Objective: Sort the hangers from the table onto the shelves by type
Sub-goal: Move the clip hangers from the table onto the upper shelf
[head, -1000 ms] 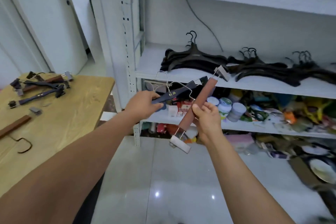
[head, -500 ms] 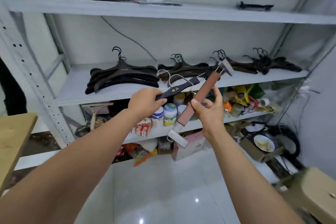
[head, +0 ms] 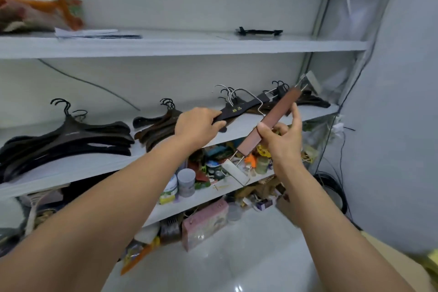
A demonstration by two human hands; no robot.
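My left hand (head: 200, 124) grips one end of a dark clip hanger (head: 239, 109) with gold lettering and a metal hook, held just above the middle shelf (head: 78, 168). My right hand (head: 282, 140) holds a brown wooden clip hanger (head: 272, 117) tilted up to the right, thumb and fingers around its bar, forefinger raised. Metal clips show at both its ends. Piles of black coat hangers (head: 68, 137) lie along the middle shelf. A single black clip hanger (head: 259, 31) lies on the upper shelf (head: 189, 45).
A lower shelf (head: 206, 193) is crowded with jars, tins and small packets. A pink box (head: 205, 224) and clutter sit underneath on the glossy floor. A bag and papers (head: 94, 33) lie on the upper shelf's left. Cables hang by the right wall.
The view has swung right and up, off the table and onto the shelves. Both hands have risen with their hangers to the level of the middle shelf.
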